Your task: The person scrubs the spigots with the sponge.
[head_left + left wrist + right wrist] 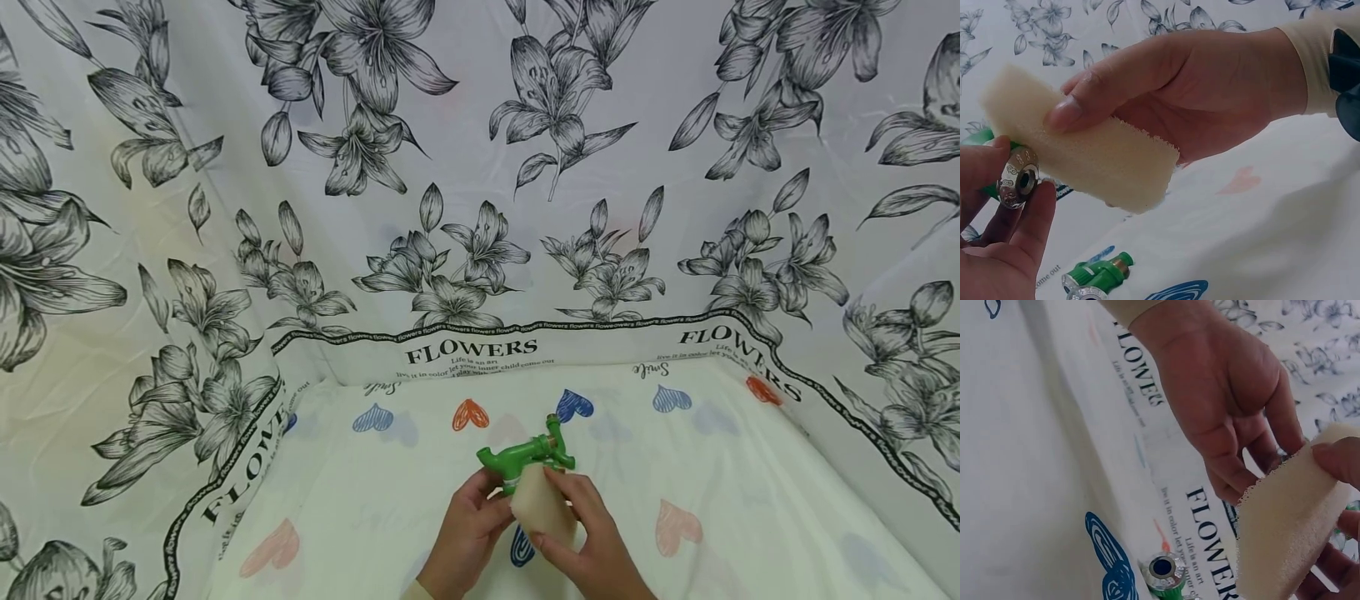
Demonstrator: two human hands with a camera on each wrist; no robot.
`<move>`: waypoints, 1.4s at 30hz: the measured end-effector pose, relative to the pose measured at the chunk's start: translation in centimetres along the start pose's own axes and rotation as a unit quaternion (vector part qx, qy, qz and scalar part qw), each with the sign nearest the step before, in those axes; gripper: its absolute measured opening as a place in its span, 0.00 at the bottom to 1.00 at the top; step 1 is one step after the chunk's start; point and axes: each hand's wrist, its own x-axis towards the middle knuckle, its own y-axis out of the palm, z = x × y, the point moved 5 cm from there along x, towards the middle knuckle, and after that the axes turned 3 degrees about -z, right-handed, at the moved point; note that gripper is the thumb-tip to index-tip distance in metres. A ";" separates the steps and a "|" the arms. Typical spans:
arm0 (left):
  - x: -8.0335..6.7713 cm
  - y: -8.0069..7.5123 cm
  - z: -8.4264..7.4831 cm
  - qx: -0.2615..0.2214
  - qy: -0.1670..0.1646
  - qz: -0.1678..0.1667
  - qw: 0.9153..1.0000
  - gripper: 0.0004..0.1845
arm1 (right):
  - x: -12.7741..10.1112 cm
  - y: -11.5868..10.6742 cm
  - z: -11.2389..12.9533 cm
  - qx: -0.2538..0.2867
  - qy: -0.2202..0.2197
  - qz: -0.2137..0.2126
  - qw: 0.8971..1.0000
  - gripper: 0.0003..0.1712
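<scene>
My left hand (468, 533) grips a green plastic tap (513, 457), with fingers and thumb around its metal-ringed end. In the left wrist view a shiny metal collar (1018, 178) shows between thumb and fingers. A cream sponge block (1107, 150) is in my right hand (596, 533), thumb on one broad face and fingers behind it. The sponge lies right at the tap and covers part of it in the head view. In the right wrist view the sponge (1291, 519) hides most of the held tap.
Beyond the hands, a second green tap (557, 442) with metal ends lies on the white heart-printed cloth (375, 492). Flower-printed curtains (465, 275) rise at the back and on both sides, with a lettered border along the bottom.
</scene>
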 end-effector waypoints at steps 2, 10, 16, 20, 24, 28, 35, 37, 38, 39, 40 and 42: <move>-0.1 0.0 0.0 0.002 0.002 0.005 1.000 0.30 | 0.2 -0.1 -0.2 0.005 0.008 -0.003 1.000 0.42; -0.3 0.1 0.1 0.004 -0.006 0.018 1.000 0.26 | 0.9 -0.9 -1.5 0.045 0.082 -0.006 0.996 0.39; -0.1 0.1 0.7 0.004 -0.012 0.011 1.000 0.26 | 0.9 -0.8 -1.9 0.058 0.103 0.002 0.993 0.39; 0.1 -0.2 1.0 0.015 -0.008 -0.006 1.000 0.26 | 0.8 -0.3 -1.9 0.059 0.121 0.017 0.991 0.38; 0.2 -0.7 1.1 0.038 0.002 -0.038 0.999 0.25 | 0.5 0.5 -1.2 0.065 0.106 0.042 0.991 0.37; 0.3 -1.2 1.3 0.059 0.002 -0.071 0.996 0.25 | 0.1 0.8 -0.3 0.066 0.054 0.054 0.995 0.36; 0.1 -1.1 0.9 0.056 0.000 -0.087 0.995 0.27 | 0.0 1.0 0.1 0.059 0.027 0.052 0.997 0.36; 0.1 -1.0 0.8 0.062 0.000 -0.087 0.994 0.27 | 0.1 1.0 0.0 0.058 0.028 0.052 0.997 0.37; 0.0 -1.0 0.8 0.066 -0.003 -0.085 0.994 0.26 | 0.1 1.0 -0.2 0.056 0.030 0.051 0.997 0.37; 0.0 -0.9 0.8 0.069 -0.006 -0.080 0.994 0.26 | 0.2 0.9 -0.4 0.053 0.032 0.049 0.997 0.37; 0.0 -0.9 0.8 0.072 -0.008 -0.074 0.995 0.26 | 0.3 0.8 -0.6 0.050 0.037 0.046 0.997 0.38; 0.0 -0.7 0.8 0.073 -0.015 -0.058 0.996 0.25 | 0.5 0.5 -1.1 0.046 0.046 0.037 0.997 0.38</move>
